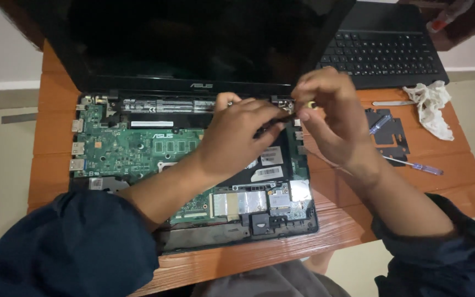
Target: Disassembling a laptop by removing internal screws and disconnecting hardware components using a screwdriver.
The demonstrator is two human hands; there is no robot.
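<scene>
An opened black laptop lies on an orange wooden table (50, 126), its green mainboard (127, 148) bare and its dark screen (193, 38) tilted back. My left hand (237, 137) reaches over the board to the right hinge (284, 103), fingers closed on a thin dark tool (276, 118) that points at the hinge. My right hand (333, 124) hovers just right of the hinge. Its thumb and forefinger pinch a small pale part (309, 104). The hands hide the hinge screws.
A detached black keyboard cover (383, 47) lies at the back right. To the right of the laptop are a crumpled white tissue (430, 107), a black metal bracket (391, 137), two blue-handled screwdrivers (416, 166) (380, 124) and a flat metal strip (394, 103).
</scene>
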